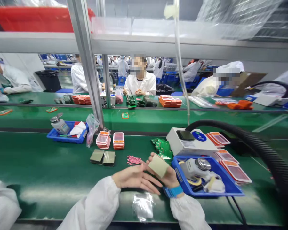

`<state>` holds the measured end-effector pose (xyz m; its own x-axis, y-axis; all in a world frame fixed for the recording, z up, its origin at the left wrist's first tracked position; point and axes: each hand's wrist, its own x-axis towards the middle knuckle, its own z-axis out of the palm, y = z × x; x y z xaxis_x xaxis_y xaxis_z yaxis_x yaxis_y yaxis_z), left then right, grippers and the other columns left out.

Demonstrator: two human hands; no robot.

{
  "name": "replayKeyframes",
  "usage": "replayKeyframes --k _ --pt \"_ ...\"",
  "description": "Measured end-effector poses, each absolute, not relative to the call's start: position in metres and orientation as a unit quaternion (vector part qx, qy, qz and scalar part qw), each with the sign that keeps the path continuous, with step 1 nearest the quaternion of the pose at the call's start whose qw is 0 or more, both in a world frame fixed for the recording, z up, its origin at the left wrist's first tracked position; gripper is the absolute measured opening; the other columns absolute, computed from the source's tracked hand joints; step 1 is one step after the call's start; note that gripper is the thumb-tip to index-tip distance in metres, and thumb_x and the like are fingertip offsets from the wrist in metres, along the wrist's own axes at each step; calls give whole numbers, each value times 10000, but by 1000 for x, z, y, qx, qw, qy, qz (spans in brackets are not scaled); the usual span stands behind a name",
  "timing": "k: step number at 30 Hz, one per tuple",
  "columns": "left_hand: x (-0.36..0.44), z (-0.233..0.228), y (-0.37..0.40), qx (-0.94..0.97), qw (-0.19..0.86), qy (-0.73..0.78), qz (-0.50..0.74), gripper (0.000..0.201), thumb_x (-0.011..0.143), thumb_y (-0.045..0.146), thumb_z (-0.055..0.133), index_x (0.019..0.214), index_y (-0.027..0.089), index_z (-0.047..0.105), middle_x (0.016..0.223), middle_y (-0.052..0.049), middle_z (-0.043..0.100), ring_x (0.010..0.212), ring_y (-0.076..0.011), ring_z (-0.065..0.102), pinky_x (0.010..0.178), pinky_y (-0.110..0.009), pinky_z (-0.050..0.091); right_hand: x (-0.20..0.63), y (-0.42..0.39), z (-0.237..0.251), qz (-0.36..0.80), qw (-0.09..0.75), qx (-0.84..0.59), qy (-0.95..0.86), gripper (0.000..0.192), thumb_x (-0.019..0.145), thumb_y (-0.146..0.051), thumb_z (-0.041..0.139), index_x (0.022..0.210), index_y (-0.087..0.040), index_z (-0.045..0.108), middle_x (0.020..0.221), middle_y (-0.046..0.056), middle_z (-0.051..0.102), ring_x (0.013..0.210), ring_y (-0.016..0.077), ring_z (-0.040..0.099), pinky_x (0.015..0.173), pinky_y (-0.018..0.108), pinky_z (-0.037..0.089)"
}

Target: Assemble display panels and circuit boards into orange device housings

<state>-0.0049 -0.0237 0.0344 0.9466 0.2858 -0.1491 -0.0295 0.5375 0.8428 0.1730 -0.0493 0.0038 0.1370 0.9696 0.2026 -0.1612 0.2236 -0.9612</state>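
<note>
My right hand (pixel 171 176), palm up with a blue wrist strap (pixel 174 191), holds a thin pale square panel (pixel 159 165). My left hand (pixel 136 179) is open, its fingers stretched toward the right wrist; nothing shows in it. Beyond the hands lie several pink strips (pixel 133 160) and green circuit boards (pixel 162 147). Two stacks of square panels with a greyish-beige face (pixel 97 156) sit further left. Behind these stand two piles of orange-and-white frames (pixel 118 140). A crumpled clear plastic bag (pixel 143 206) lies on the green bench nearest me.
At right, a blue tray (pixel 230 193) holds a dispenser bottle (pixel 197 167) and tape, near a white box (pixel 182 147) and a black hose (pixel 254 143). Another blue tray (pixel 69 140) stands left. A metal post (pixel 86 57) rises ahead. Co-workers sit across the line; a white sleeve (pixel 2 199) shows left.
</note>
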Motion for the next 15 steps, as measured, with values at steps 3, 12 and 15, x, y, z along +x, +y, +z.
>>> replayKeyframes --k 3,12,15 --pt "-26 76 2 655 659 329 168 500 805 611 487 1102 209 516 1151 -167 630 1018 -314 625 954 -503 400 173 -39 10 604 628 -311 -381 632 641 -718 601 1006 -203 619 957 102 656 987 269 626 993 551 428" --pt "-46 105 133 861 188 466 79 609 535 408 651 1091 167 591 1137 -119 669 1087 -361 587 949 -431 418 173 -19 20 658 640 -260 -300 606 507 -503 842 965 -158 646 893 70 702 908 258 678 993 515 423" --pt "-47 106 140 868 178 460 52 542 533 344 642 1042 162 610 1085 -76 701 1036 -310 620 916 -377 440 176 -15 19 660 640 -259 -296 620 468 -500 864 929 -145 653 861 64 708 869 241 682 980 490 424"
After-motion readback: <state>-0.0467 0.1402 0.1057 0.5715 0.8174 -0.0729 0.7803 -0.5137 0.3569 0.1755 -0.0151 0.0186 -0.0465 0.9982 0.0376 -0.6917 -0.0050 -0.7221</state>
